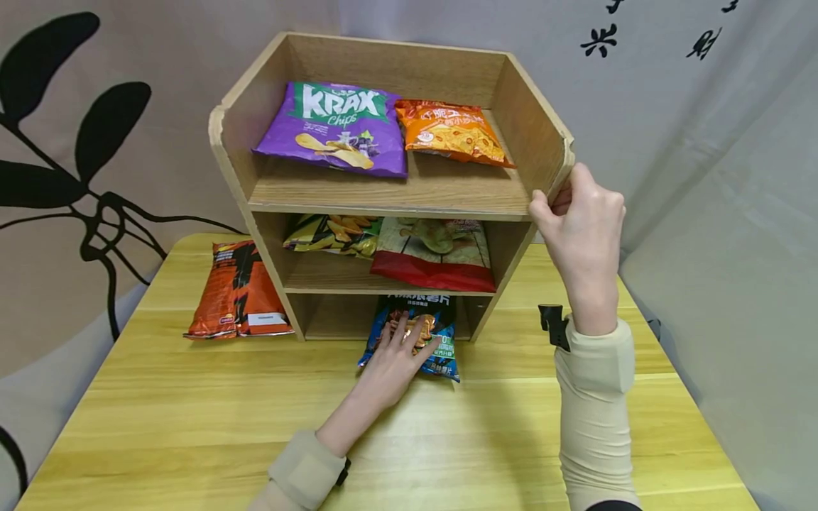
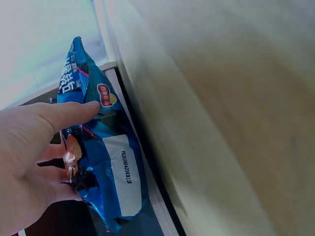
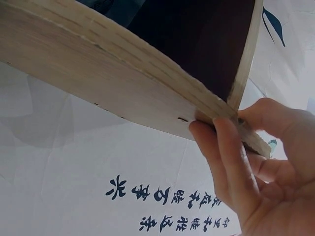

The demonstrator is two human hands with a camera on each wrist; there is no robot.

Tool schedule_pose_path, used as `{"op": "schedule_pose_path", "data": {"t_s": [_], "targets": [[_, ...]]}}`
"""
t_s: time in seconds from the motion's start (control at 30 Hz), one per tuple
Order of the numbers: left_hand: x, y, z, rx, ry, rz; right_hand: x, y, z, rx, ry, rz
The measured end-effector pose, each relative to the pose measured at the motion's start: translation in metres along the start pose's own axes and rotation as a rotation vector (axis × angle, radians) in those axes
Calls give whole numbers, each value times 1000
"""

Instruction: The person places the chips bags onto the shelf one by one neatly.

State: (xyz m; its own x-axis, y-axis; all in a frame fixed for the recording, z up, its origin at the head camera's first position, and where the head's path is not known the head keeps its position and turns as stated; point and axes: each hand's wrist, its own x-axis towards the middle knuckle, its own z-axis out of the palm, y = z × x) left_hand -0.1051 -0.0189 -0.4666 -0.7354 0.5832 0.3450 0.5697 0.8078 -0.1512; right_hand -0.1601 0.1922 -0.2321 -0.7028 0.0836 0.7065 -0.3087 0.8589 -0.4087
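A blue bag of chips [image 1: 447, 319] lies partly in the bottom compartment of a three-tier wooden shelf [image 1: 383, 202], its lower end jutting out over the table. My left hand [image 1: 393, 369] rests on the bag's front with spread, nearly straight fingers. Seen from the left wrist, the thumb [image 2: 81, 112] lies across the bag, and the other fingertips are hidden behind its bulge. Up at the shelf's right side panel, my right hand [image 1: 581, 234] grips the front edge. In the right wrist view the thumb and fingers [image 3: 229, 147] pinch that board from both sides.
On the top tier lie a purple chip bag [image 1: 339, 128] and an orange snack bag [image 1: 454, 133]. The middle tier holds a yellow-black bag [image 1: 332, 234] and a red-white bag [image 1: 434, 255]. A red-orange bag [image 1: 220, 301] leans beside the shelf on the wooden table [image 1: 160, 411].
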Motion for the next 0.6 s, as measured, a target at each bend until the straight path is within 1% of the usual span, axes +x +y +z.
{"op": "schedule_pose_path", "data": {"t_s": [0.27, 0.37, 0.6], "targets": [[7, 1, 1, 33, -10, 6, 0, -1, -1, 1, -5, 6], [11, 3, 1, 29, -15, 2, 0, -1, -1, -6, -3, 7], [23, 5, 5, 52, -28, -3, 0, -1, -1, -10, 0, 6]]}}
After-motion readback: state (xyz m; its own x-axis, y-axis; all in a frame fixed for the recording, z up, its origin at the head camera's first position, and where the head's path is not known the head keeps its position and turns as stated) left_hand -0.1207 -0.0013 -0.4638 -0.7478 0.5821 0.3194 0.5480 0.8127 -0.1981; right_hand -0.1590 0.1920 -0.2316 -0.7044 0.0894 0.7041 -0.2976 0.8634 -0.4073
